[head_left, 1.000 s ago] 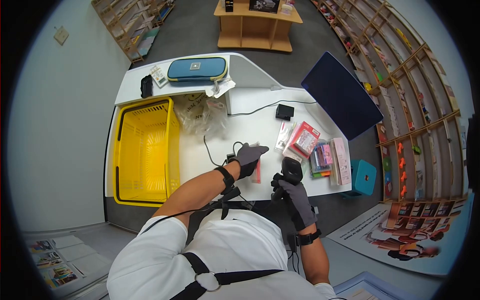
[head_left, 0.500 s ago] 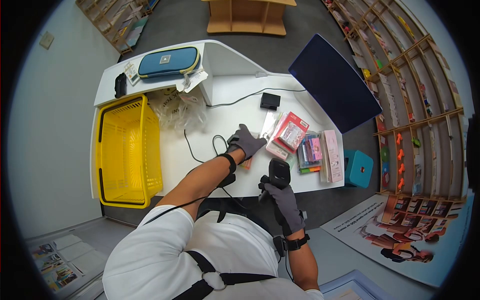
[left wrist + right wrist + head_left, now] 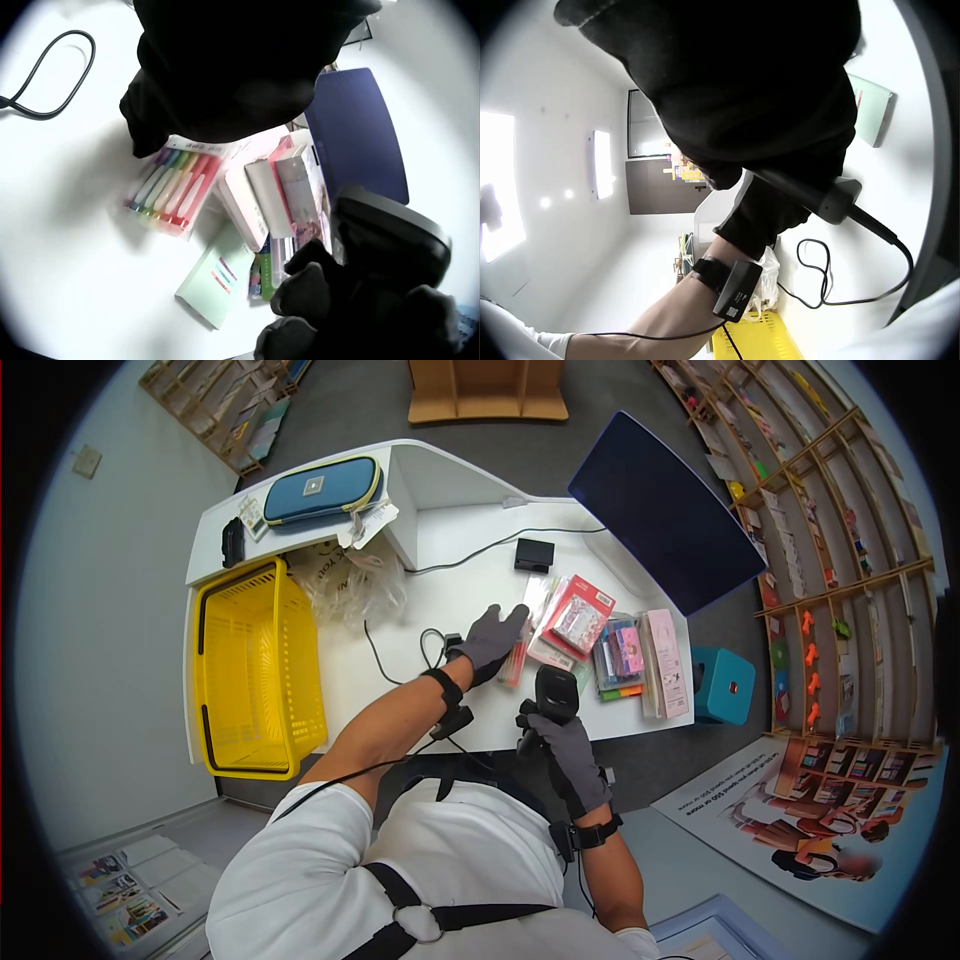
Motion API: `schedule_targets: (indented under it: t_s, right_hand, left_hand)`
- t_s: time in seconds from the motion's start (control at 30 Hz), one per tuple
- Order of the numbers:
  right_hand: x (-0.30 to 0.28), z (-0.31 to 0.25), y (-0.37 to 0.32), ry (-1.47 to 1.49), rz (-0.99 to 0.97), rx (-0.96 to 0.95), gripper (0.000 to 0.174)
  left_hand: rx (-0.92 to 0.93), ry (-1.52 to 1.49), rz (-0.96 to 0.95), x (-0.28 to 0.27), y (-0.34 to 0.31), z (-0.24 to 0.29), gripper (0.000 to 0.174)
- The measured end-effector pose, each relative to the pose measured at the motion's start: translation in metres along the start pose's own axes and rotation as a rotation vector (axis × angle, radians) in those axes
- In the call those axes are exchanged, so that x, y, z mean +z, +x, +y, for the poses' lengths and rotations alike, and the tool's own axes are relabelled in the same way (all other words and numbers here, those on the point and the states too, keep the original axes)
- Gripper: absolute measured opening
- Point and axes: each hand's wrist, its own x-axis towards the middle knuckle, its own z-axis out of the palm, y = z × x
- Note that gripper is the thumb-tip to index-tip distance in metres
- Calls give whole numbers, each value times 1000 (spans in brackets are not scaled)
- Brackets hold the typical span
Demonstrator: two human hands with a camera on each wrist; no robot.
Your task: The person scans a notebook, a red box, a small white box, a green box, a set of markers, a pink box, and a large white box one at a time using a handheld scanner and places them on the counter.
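Observation:
In the head view my gloved left hand (image 3: pixel 490 638) is over the middle of the white counter. It holds one end of a clear pack of coloured pens (image 3: pixel 172 191), whose bright barrels show below the dark glove in the left wrist view. Close to the pack lie a red-and-white box (image 3: pixel 582 620) and a mint-green box (image 3: pixel 217 276). My gloved right hand (image 3: pixel 570 755) grips a black handheld scanner (image 3: pixel 556 693) near the counter's front edge. A cable runs from the scanner's handle in the right wrist view.
A yellow basket (image 3: pixel 262 670) stands on the left, beside clear plastic bags (image 3: pixel 350 585). A blue case (image 3: pixel 322 490) lies on the raised shelf. At right are a monitor (image 3: pixel 665 510), a pink box (image 3: pixel 664 665) and a teal stool (image 3: pixel 724 685). A small black box (image 3: pixel 534 555) sits behind the pile.
My left hand has moved with the pen pack away from the front edge, toward the piled packages. The right hand keeps its hold on the scanner. The head view has shifted.

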Motion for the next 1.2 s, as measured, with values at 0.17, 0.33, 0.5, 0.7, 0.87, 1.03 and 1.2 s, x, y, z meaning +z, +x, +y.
schedule_targets:
  t_s: [0.17,0.33,0.5,0.7,0.87,1.03,1.2]
  right_hand:
    - [8,-20,15,13,-74,36,38]
    - [31,-50,27,323,-219,-31,38]
    - [67,-78,35,494,-369,-67,37]
    - [101,-86,48,477,-409,-95,39]
    - [136,-101,53,142,-329,-186,40]
    - [189,-107,46,-293,-319,-437,52]
    - [234,-120,13,-580,-333,-576,66]
  left_hand:
    - [-181,-700,-214,-57,-50,33,90]
    - [-103,-1628,-571,-111,-100,43,97]
    - [-7,-1732,-494,-155,-149,52,101]
    - [142,-1801,-415,-183,-169,43,91]
    - [109,-1357,-107,-180,-176,39,72]
    - [131,-930,-164,-206,-195,59,58]
    - [76,-1224,-141,-222,-189,16,60]
